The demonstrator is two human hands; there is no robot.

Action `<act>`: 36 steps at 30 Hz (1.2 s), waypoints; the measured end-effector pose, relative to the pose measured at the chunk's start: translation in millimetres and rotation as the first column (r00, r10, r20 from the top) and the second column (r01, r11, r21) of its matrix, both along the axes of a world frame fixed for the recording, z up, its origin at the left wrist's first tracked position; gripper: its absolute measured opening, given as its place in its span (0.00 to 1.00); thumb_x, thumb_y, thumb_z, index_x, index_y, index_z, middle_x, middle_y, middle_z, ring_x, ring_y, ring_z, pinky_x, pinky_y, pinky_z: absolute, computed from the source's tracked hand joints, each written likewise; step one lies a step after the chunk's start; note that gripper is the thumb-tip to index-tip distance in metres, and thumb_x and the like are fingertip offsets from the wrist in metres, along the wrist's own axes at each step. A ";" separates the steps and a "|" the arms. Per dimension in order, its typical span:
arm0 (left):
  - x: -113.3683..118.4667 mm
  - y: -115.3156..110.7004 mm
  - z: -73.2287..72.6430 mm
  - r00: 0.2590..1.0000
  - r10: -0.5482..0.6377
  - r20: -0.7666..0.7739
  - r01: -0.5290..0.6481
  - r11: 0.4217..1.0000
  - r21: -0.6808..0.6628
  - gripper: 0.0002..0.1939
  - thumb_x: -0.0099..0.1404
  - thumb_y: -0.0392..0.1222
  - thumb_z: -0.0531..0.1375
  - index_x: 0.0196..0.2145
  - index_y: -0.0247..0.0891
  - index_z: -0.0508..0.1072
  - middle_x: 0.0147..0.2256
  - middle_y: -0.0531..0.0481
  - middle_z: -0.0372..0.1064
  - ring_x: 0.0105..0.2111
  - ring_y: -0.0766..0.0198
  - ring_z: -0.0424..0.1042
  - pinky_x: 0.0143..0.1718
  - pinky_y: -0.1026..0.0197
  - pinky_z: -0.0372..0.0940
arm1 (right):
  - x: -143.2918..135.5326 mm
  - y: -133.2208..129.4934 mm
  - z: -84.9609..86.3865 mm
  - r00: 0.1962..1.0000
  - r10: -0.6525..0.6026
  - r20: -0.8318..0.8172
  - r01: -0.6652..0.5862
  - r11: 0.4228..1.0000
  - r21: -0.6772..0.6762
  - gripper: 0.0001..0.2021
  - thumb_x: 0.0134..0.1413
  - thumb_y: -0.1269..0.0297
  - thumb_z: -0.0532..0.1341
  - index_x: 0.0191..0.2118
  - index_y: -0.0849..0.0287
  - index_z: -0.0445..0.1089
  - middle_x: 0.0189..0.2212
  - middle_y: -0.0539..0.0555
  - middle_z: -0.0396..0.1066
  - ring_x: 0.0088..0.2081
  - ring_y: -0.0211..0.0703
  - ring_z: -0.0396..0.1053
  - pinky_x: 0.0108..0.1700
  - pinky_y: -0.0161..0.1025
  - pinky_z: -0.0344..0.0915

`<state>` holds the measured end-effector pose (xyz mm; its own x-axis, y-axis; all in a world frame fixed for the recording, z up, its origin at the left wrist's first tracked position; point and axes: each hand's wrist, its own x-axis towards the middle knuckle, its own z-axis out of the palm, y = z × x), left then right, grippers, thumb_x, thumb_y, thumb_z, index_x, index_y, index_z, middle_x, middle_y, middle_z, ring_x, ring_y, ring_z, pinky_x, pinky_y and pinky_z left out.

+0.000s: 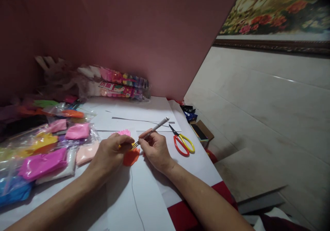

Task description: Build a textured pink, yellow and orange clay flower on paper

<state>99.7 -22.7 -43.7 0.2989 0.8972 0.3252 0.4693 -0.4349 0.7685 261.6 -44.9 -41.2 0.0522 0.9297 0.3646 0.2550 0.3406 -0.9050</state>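
Observation:
My right hand [156, 148] grips a thin tool with a ridged grey handle [161, 123], its metal end pointing down to the left. That end, which looks forked, meets a small yellow-orange piece [134, 146] at the fingertips of my left hand [113, 150]. My left fingers are pinched together around this piece. Just below the fingertips an orange flat shape [131, 157] lies on white paper [144, 193]. A bright pink textured piece [124, 132] shows behind my left hand. From the orange shape a thin dark line runs down the paper.
Scissors [183, 144] with red and yellow handles lie right of my right hand. Bags of coloured clay [43, 162] cover the left side. Plastic-wrapped packs [116, 83] stand at the back by the pink wall. A small open box [202, 131] sits beyond the right table edge.

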 end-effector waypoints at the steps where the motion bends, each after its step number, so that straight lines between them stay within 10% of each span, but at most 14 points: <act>1: 0.0 0.2 -0.4 1.000 -0.004 0.001 0.004 1.000 -0.004 0.06 0.55 0.38 0.59 0.30 0.41 0.76 0.29 0.50 0.73 0.31 0.60 0.71 0.32 0.59 0.64 | -0.6 -0.4 -0.1 1.000 0.007 0.000 -0.007 1.000 -0.001 0.02 0.50 0.70 0.58 0.31 0.61 0.68 0.20 0.47 0.63 0.20 0.34 0.61 0.23 0.31 0.61; 36: 2.2 -3.1 0.0 0.999 0.026 -0.023 -0.025 0.999 0.019 0.10 0.54 0.39 0.59 0.34 0.38 0.76 0.29 0.46 0.70 0.29 0.58 0.70 0.28 0.59 0.63 | 1.1 -0.7 -1.6 0.984 -0.083 0.160 0.065 0.991 0.117 0.04 0.50 0.72 0.57 0.31 0.60 0.69 0.23 0.49 0.67 0.22 0.35 0.64 0.27 0.33 0.64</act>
